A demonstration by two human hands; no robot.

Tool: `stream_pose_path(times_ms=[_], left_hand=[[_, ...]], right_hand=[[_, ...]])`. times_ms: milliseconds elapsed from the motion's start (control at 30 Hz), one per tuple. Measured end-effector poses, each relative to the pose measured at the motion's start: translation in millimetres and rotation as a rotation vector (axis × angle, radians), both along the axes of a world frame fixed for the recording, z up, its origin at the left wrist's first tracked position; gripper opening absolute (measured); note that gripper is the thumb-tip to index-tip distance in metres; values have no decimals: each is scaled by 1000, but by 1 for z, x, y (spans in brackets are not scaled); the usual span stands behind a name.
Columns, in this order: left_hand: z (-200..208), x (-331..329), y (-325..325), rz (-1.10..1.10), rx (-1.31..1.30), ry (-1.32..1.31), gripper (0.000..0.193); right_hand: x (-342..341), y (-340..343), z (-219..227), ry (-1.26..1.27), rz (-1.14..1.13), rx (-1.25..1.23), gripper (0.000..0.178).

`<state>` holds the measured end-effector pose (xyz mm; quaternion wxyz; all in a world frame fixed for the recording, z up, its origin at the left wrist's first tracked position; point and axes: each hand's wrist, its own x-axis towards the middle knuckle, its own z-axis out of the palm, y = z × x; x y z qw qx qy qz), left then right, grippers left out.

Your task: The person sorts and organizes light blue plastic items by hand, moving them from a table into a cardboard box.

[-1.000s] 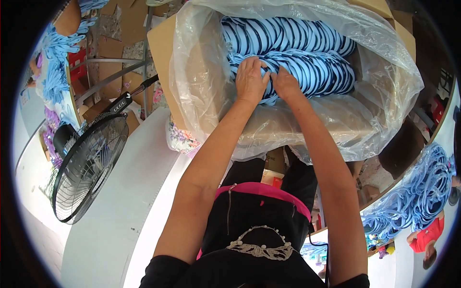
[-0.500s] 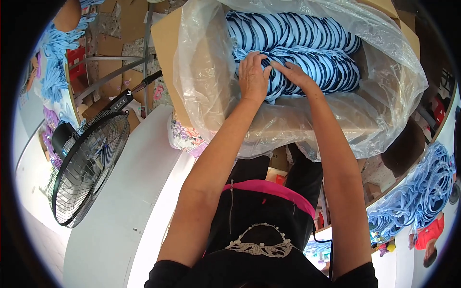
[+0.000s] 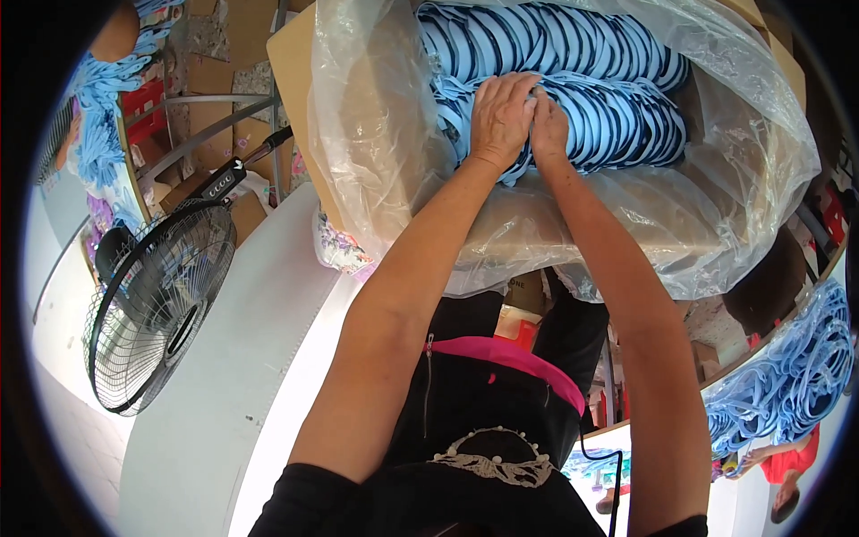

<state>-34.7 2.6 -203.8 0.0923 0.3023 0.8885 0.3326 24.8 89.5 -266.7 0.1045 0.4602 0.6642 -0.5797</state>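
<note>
I judge: settling bands (image 3: 622, 125) in the box (image 3: 288, 76). Left hand (image 3: 499, 121), right hand (image 3: 548, 134) on them, fingers together; pinching, can't tell. Next needs even pressure.

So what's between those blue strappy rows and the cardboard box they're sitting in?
A crinkled, clear plastic liner lies between the blue rows and the cardboard box; the head view shows it draped over the near edge.

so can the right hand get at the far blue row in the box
Probably yes: the right hand is at the near row, the far row lies just beyond it, and the plastic liner is open above both.
</note>
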Motion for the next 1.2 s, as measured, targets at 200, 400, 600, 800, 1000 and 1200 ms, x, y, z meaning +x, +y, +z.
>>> stream_pose_path(times_ms=[200, 400, 600, 800, 1000, 1200], left_hand=[[-27, 1, 24, -78, -9, 99, 33], [-48, 7, 24, -84, 3, 71, 29], [-38, -11, 18, -88, 56, 21, 30], [-31, -52, 15, -180, 29, -839, 38], [-45, -24, 20, -274, -74, -96, 36], [-48, -21, 27, -278, -34, -156, 37]], right_hand=[[11, 12, -2, 255, -50, 489, 43], [12, 51, 17, 120, 456, 332, 33], [11, 74, 121, 313, 935, 497, 21], [21, 38, 63, 300, 1304, 69, 7], [30, 33, 1, 349, 1384, 165, 6], [20, 29, -1, 245, 1495, 200, 12]])
